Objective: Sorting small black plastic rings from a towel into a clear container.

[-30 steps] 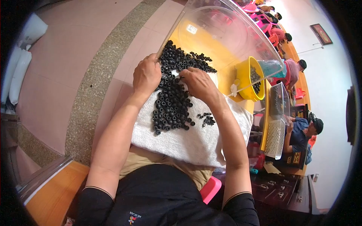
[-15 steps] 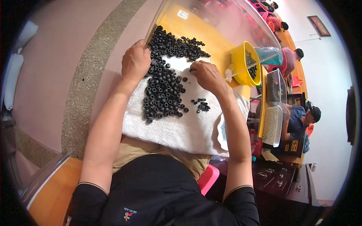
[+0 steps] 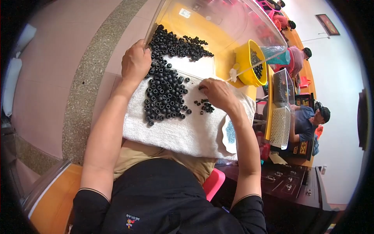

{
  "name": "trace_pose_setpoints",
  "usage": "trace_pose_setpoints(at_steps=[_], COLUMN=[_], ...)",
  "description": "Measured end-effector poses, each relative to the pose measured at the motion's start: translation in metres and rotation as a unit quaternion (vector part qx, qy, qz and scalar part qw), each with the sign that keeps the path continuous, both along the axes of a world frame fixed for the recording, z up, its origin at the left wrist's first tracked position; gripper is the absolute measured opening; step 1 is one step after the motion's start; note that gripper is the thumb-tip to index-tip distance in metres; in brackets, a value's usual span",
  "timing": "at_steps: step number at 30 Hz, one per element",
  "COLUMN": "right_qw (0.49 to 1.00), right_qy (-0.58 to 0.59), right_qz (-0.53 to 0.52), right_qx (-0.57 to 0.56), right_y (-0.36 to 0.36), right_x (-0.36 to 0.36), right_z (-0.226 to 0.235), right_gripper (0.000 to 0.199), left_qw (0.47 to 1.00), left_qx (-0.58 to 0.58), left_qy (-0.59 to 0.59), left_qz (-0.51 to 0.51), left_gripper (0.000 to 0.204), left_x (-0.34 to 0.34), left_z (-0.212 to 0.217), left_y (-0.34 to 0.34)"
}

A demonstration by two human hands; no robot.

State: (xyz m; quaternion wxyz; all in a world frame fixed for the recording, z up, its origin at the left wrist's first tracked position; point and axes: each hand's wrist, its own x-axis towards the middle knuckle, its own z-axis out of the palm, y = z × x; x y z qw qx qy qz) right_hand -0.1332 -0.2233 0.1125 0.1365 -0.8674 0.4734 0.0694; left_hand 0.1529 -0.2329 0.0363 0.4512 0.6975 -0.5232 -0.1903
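Observation:
A white towel [image 3: 187, 132] lies across my lap and the table edge, covered with several small black rubber rings [image 3: 165, 95]. My left hand [image 3: 136, 62] rests loosely closed at the left edge of the ring pile, by the rim of a clear plastic bin [image 3: 218, 23]. My right hand [image 3: 218, 93] lies on the towel to the right of the pile, fingers curled down onto a few rings; a small separate cluster of rings [image 3: 204, 106] sits just below it. More rings [image 3: 179, 43] spill from the bin mouth.
A yellow cup [image 3: 251, 64] holding black rings stands to the right on the orange table. A white perforated tray [image 3: 281, 124] and a clear box stand further right. Other people sit along the table at the far right. A pink stool edge [image 3: 214, 181] shows below the towel.
The view has shifted, so towel and hands appear lower in the picture. My right hand moved down and right, away from the main pile toward the small cluster. My left hand stays at the pile's edge.

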Motion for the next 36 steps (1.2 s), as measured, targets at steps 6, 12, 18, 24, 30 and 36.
trace_pose_setpoints(at_steps=[6,12,18,24,30,36], right_qw=[0.997,0.994,0.989,0.989,0.953,0.963], right_qy=[-0.041,-0.06,-0.127,-0.146,-0.179,-0.087], right_qz=[-0.033,-0.041,0.022,0.002,-0.061,-0.098], right_qx=[0.051,0.077,-0.068,-0.005,-0.235,-0.234], right_y=[0.018,0.029,0.022,0.012,-0.046,-0.081], right_x=[-0.008,-0.003,-0.023,-0.021,-0.003,0.016], right_z=[0.008,0.019,-0.004,-0.005,-0.032,-0.04], right_gripper=[0.018,0.019,0.018,0.022,0.029,0.035], left_qw=[1.0,1.0,1.0,1.0,1.0,1.0], left_qx=[-0.007,-0.007,-0.013,-0.008,-0.004,-0.004], left_qy=[0.009,-0.014,-0.005,-0.009,-0.016,-0.014], left_qz=[0.002,0.01,0.008,0.004,0.007,0.01], left_gripper=[0.022,0.023,0.022,0.021,0.021,0.022], left_x=[0.0,0.001,-0.001,0.001,-0.002,-0.003], left_z=[-0.003,-0.003,-0.004,-0.003,0.001,0.003], left_y=[0.0,0.0,-0.003,-0.002,0.0,0.003])
